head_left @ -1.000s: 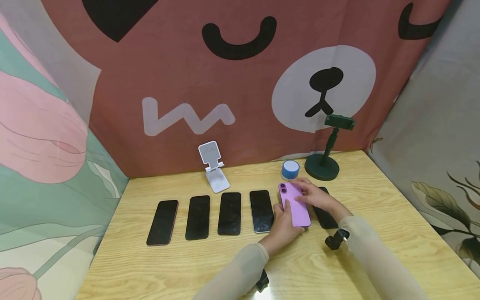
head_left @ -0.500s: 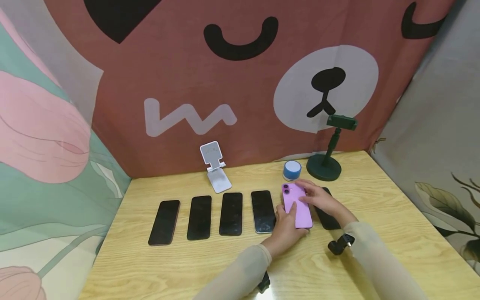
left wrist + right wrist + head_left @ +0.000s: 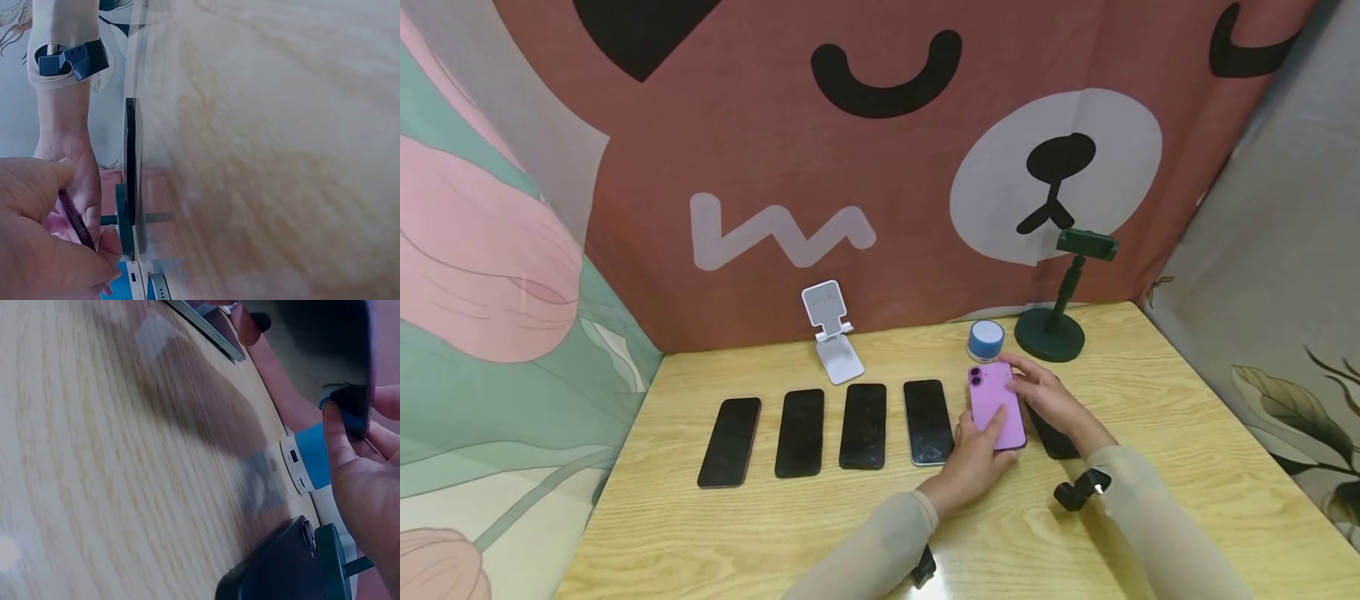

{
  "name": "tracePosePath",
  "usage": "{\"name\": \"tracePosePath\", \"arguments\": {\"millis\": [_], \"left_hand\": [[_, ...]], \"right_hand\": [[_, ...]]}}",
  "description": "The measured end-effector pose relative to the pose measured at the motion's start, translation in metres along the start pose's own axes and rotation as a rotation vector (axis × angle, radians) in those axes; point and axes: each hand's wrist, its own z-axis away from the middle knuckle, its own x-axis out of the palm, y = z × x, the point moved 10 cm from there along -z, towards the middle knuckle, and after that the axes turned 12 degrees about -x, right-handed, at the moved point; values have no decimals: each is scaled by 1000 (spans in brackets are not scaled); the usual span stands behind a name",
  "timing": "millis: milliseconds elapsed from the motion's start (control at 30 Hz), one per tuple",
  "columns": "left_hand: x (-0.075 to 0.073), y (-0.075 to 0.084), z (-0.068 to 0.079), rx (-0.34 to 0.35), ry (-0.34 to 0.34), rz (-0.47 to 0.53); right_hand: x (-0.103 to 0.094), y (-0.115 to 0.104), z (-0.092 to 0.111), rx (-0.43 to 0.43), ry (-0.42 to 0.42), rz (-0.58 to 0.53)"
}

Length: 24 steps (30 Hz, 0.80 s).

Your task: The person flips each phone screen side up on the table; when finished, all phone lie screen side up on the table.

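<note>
A purple smartphone (image 3: 991,408) is held between both hands, its back with two camera lenses facing up in the head view. My left hand (image 3: 972,467) grips its lower left side, thumb across the back. My right hand (image 3: 1051,402) pinches the upper right part. In the right wrist view, the right hand's thumb (image 3: 336,434) lies under the dark screen (image 3: 312,337), which faces down above the table. The left wrist view shows the phone's thin edge (image 3: 75,219) between the hands. A black phone (image 3: 1052,429) lies partly hidden under the right hand.
Left of the hands, black phones lie in a row, from the leftmost phone (image 3: 730,442) to the nearest phone (image 3: 928,422). Behind them stands a white folding phone stand (image 3: 841,360). A blue-and-white cylinder (image 3: 986,342) and a dark green stand (image 3: 1049,335) are at the back right.
The purple phone has shifted slightly right with both hands still holding it. The row of phones and the stands keep their places; the head view has moved a little.
</note>
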Motion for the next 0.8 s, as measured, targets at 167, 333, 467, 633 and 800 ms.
{"name": "tracePosePath", "arguments": {"millis": [167, 333, 467, 633, 800], "left_hand": [[3, 1, 2, -14, -21, 8], [1, 3, 3, 18, -11, 39], [-2, 6, 3, 49, 6, 56], [-14, 7, 3, 43, 87, 57], [-24, 4, 1, 38, 97, 262]], "right_hand": [[1, -2, 0, -33, 3, -89], [2, -3, -1, -51, -5, -122], [3, -1, 0, -62, -17, -92], [1, -1, 2, -86, -14, -23], [-6, 5, 4, -40, 13, 130]]}}
